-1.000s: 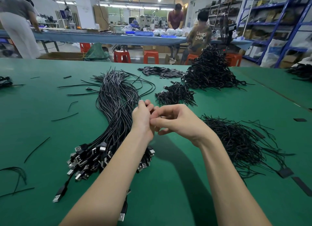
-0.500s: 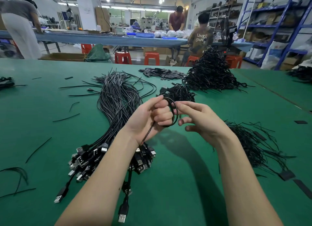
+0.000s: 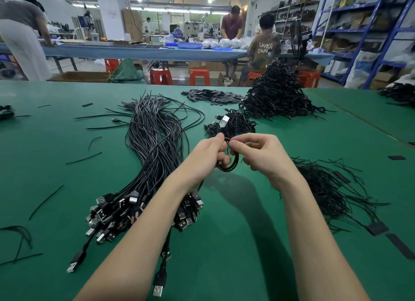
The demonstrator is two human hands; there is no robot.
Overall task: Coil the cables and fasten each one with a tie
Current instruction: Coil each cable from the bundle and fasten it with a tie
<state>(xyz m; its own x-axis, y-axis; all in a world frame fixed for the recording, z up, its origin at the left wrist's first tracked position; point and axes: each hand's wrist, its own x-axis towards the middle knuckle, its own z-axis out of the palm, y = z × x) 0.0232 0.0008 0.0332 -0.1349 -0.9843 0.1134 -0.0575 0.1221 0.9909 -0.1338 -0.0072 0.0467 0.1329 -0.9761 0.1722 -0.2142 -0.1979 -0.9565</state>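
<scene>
My left hand [image 3: 210,153] grips a small coil of black cable [image 3: 229,166] held above the green table [image 3: 224,244]. My right hand [image 3: 258,154] pinches the top of the same coil, thumb and forefinger meeting my left fingertips. The cable's free end hangs down under my left forearm to a USB plug [image 3: 157,290]. A long bundle of uncoiled black cables [image 3: 152,148] lies to the left, its USB plugs toward me. A loose heap of thin black ties [image 3: 323,188] lies to the right. Small coiled cables [image 3: 231,123] sit just beyond my hands.
A tall pile of coiled cables [image 3: 276,96] and flat black strips [image 3: 211,96] lie at the far side. Stray ties [image 3: 84,158] scatter across the left of the table. Beyond it, people stand at a long blue bench, with red stools and blue shelving to the right.
The cable has gone from one loose loop to several tight turns in my left hand. My right hand's fingers moved up to pinch the coil's top.
</scene>
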